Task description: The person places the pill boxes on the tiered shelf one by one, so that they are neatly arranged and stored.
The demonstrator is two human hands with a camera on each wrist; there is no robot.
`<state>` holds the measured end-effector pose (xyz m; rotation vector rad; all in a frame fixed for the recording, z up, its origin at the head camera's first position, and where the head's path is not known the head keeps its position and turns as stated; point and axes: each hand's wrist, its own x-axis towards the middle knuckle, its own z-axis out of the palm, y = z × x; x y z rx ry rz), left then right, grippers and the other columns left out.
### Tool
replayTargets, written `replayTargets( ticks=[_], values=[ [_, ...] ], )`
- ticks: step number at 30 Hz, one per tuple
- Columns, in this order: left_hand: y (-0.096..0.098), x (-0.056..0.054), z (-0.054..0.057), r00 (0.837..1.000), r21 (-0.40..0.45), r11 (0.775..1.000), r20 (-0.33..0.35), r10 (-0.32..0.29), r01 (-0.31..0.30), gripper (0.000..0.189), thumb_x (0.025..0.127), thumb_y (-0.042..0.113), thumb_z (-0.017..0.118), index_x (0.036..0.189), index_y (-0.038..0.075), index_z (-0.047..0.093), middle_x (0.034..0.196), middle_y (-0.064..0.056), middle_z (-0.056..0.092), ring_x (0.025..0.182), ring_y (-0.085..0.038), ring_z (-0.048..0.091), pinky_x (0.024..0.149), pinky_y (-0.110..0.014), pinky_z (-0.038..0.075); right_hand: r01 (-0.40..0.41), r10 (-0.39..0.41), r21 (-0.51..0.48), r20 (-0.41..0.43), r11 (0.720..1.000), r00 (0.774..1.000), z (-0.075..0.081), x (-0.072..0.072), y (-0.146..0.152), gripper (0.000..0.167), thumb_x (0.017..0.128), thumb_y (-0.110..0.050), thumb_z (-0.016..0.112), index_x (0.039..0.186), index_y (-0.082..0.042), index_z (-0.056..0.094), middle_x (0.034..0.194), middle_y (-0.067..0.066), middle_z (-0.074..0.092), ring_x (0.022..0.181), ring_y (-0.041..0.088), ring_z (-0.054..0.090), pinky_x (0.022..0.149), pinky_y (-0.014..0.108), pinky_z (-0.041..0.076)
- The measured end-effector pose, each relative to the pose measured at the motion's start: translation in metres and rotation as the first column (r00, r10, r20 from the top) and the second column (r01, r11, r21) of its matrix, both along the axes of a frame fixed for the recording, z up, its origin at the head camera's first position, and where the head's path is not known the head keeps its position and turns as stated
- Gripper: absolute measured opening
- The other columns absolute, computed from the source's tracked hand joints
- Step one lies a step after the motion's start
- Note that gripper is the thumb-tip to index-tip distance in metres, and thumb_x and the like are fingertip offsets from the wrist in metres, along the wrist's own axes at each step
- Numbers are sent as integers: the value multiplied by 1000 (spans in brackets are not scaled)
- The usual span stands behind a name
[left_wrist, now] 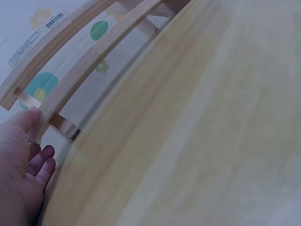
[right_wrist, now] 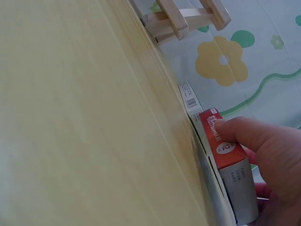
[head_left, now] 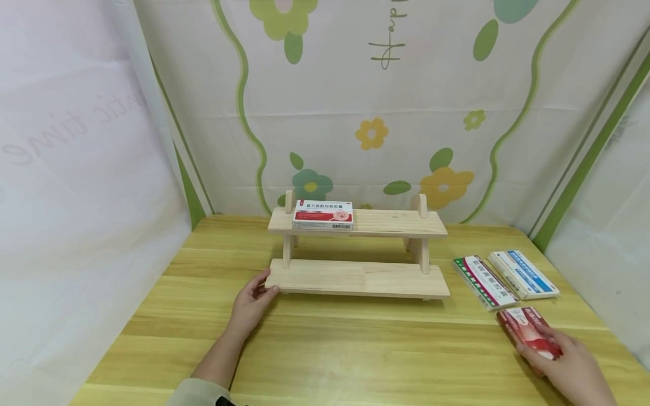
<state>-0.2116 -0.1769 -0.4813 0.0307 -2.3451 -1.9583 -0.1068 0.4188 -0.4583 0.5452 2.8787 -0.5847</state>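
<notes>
My left hand [head_left: 250, 307] grips the left end of the lower board of a two-tier wooden shelf [head_left: 355, 279]. In the left wrist view the thumb [left_wrist: 29, 117] lies against the board's end, with the other fingers curled below. At the right, my right hand [head_left: 569, 361] holds a red medicine box [head_left: 528, 330] between thumb and fingers. The right wrist view shows the thumb on the box's red side [right_wrist: 217, 136] and its grey end toward the camera. On the upper board's left part rests a white-and-red medicine box [head_left: 323, 215].
Right of the shelf, a green, white and magenta medicine box [head_left: 486, 282] and a white-and-blue one [head_left: 524, 274] lie side by side on the wooden table [head_left: 355, 349]. A flower-printed cloth [head_left: 325, 113] hangs behind, with white cloth at both sides.
</notes>
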Motion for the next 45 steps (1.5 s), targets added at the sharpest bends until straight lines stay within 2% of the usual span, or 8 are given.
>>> replayTargets(
  ticks=[4, 10, 17, 25, 29, 36, 42, 45],
  values=[
    [0, -1, 0, 1000, 3, 1000, -3, 1, -1, 56, 93, 15, 68, 143, 4, 47, 148, -18, 45, 110, -16, 55, 83, -8, 48, -42, 42, 2, -81, 999, 996, 8, -3, -1, 99, 90, -65, 54, 145, 13, 29, 130, 49, 29, 111, 60, 36, 87, 74, 39],
    [0, 0, 0, 1000, 0, 1000, -6, 0, 0, 56, 93, 15, 68, 143, 4, 47, 149, -19, 44, 113, -22, 55, 83, -8, 48, -55, 57, 17, -177, 998, 983, 18, -8, -7, 93, 91, -61, 56, 144, 12, 32, 132, 48, 28, 114, 60, 31, 85, 74, 37],
    [-1, 0, -1, 1000, 3, 1000, -8, -5, 5, 55, 93, 15, 67, 144, 4, 47, 147, -19, 45, 115, -23, 55, 83, -8, 48, -81, 81, 9, -221, 997, 972, 28, -17, -12, 90, 92, -59, 57, 147, 8, 31, 135, 47, 25, 116, 62, 29, 84, 76, 35],
    [-1, 0, -2, 1000, 6, 1000, 0, -4, 4, 56, 94, 16, 67, 144, 6, 46, 150, -18, 42, 118, -27, 54, 84, -7, 47, -138, 139, 27, -324, 990, 936, 42, -27, -16, 82, 92, -50, 63, 145, 7, 36, 135, 47, 29, 118, 62, 28, 84, 76, 33],
    [-1, 0, -2, 1000, 4, 1000, -5, -7, 7, 56, 94, 17, 67, 145, 5, 46, 150, -19, 42, 119, -27, 54, 84, -7, 47, -156, 162, 48, -364, 987, 917, 50, -32, -19, 78, 90, -47, 66, 142, 5, 41, 133, 45, 32, 115, 62, 32, 82, 75, 34],
    [-2, -1, -3, 1000, 2, 1000, -15, -10, 10, 56, 94, 15, 67, 144, 4, 46, 149, -19, 44, 117, -26, 54, 84, -7, 47, -186, 193, 55, -385, 981, 903, 69, -45, -31, 79, 89, -49, 66, 141, 5, 43, 135, 44, 33, 114, 62, 33, 81, 73, 35],
    [-1, -1, -4, 1000, 0, 1000, -19, -9, 9, 56, 93, 16, 68, 143, 4, 47, 150, -18, 43, 115, -23, 55, 84, -8, 48, -233, 233, 53, -421, 971, 876, 82, -57, -45, 77, 88, -48, 68, 141, 3, 46, 135, 42, 38, 117, 58, 35, 81, 71, 37],
    [-1, -1, -4, 1000, -4, 1000, -20, -7, 7, 56, 93, 16, 69, 143, 4, 47, 150, -19, 43, 115, -24, 55, 83, -8, 48, -248, 243, 44, -419, 968, 875, 89, -63, -54, 79, 88, -49, 68, 142, 3, 45, 136, 41, 37, 117, 57, 36, 79, 71, 39]
  ],
)
